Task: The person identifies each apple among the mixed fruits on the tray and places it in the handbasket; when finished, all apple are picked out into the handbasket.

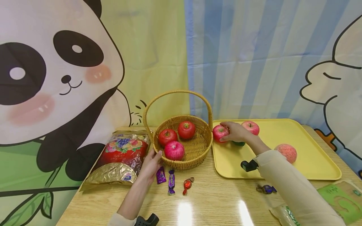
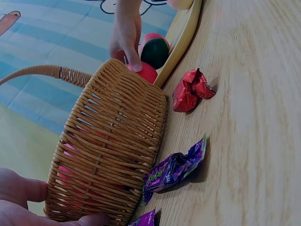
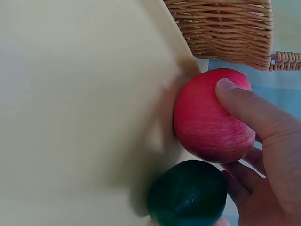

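My right hand [image 1: 237, 132] grips a pink-red apple [image 1: 219, 133] at the left edge of the yellow tray [image 1: 266, 142]. In the right wrist view the thumb lies across the apple, and a dark green round fruit [image 3: 188, 193] sits right beside it, below the fingers. My left hand [image 1: 150, 164] holds the near left rim of a wicker basket [image 1: 195, 162] with a tall arched handle. Inside the basket are two red apples, one at the left [image 1: 167, 137] and one behind [image 1: 186, 130], and a bright pink round fruit [image 1: 174, 151] in front.
Another pink apple [image 1: 250, 127] and a rough pinkish ball [image 1: 286, 153] are on the tray. A red and gold candy bag [image 1: 121, 157] lies left of the basket. Wrapped candies, purple [image 1: 171, 182], red [image 1: 188, 185] and dark blue [image 1: 266, 189], lie in front. A green packet [image 1: 340, 201] is at right.
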`<state>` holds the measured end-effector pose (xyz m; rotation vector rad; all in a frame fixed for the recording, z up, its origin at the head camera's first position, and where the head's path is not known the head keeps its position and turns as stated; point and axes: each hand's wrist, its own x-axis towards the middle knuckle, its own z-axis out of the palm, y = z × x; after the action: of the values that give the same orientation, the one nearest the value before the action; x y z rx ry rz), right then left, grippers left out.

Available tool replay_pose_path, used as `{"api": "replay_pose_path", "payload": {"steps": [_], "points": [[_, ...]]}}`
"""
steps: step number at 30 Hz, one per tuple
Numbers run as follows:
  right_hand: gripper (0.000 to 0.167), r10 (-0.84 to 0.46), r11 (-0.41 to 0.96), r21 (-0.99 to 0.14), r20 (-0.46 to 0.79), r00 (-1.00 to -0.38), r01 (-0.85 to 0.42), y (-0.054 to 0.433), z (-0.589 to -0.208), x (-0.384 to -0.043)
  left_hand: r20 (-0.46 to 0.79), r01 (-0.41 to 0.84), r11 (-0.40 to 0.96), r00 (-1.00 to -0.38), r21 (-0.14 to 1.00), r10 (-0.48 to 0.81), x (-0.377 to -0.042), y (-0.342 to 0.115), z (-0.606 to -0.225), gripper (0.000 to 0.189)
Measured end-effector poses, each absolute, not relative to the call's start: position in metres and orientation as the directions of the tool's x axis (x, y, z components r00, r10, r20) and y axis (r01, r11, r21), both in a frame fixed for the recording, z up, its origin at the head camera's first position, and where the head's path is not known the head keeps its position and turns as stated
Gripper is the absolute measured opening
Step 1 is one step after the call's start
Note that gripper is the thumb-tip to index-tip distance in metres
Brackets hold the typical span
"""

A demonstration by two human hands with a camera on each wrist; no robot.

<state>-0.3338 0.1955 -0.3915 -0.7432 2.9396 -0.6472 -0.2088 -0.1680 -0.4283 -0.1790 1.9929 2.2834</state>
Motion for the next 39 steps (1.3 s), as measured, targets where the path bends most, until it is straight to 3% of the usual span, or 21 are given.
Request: {"api": "replay_pose_path", "payload": {"steps": [13,24,31,39], "points": [[0.08,-0.517,0.74,-0.474,0.055,-0.854,-0.478,0.212,-0.357,-0.312,-0.161,-0.16,-0.123,-0.987,0.979,0.0,-0.209,-0.169,-0.426,0.054],[0.08,-0.637,0.623,-0.575,0.018,-0.77,-0.529,0.19,-0.324,-0.292,-0.159,-0.157,-0.129,-0.987,0.979,-0.003,-0.21,-0.173,-0.428,0.055],[0.078,-0.698,0.55,-0.611,0.038,-0.716,-0.569,0.151,-0.328,-0.289,-0.156,-0.153,-0.148,-0.988,0.977,-0.003,-0.209,-0.17,-0.428,0.054],[0.075,-0.712,0.581,-0.535,0.032,-0.701,-0.614,0.115,-0.35,-0.296,-0.157,-0.155,-0.135,-0.988,0.979,-0.002,-0.208,-0.167,-0.427,0.053]]}}
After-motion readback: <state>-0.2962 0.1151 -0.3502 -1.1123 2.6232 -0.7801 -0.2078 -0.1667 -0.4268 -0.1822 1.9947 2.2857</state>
